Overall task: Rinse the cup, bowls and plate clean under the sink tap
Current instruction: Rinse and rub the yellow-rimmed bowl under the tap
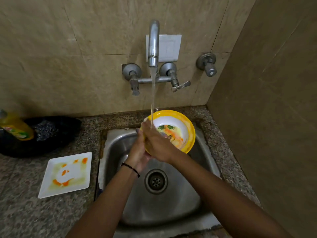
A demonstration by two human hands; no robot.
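Head view, looking down into a small stainless-steel sink (197, 169) set in a speckled granite counter (34, 212). Above it, a chrome wall tap with a curved spout (153, 43), running: a thin stream of water (153, 93) falling onto the near-left rim of a round yellow-rimmed bowl with a white centre and a printed fruit picture (178, 127). Bowl held tilted over the basin, its inside turned toward the camera. Left hand (139, 152) wrapped around the lower-left edge from behind, fingers closed on the rim. Right hand (157, 145) laid across the inside of the bowl, fingers bent against the surface as if rubbing; whether gripping or only pressing, cannot tell. A dark thread bracelet (130, 167) on the left wrist.

To the left on the counter, well apart from the sink: a square white plate smeared with orange and yellowish residue (66, 174), clearly not yet rinsed. Behind it a black pan-like vessel holding a dark scrubber (51, 133), and a yellow bottle of dish liquid (16, 126) leaning at its edge.

Progress, judged from this: mid-task. One bowl under the water now, orange streaks visible on its inside. Plate left to do. No cup and no second bowl in sight, so rinsed already or waiting out of frame — impossible to say.
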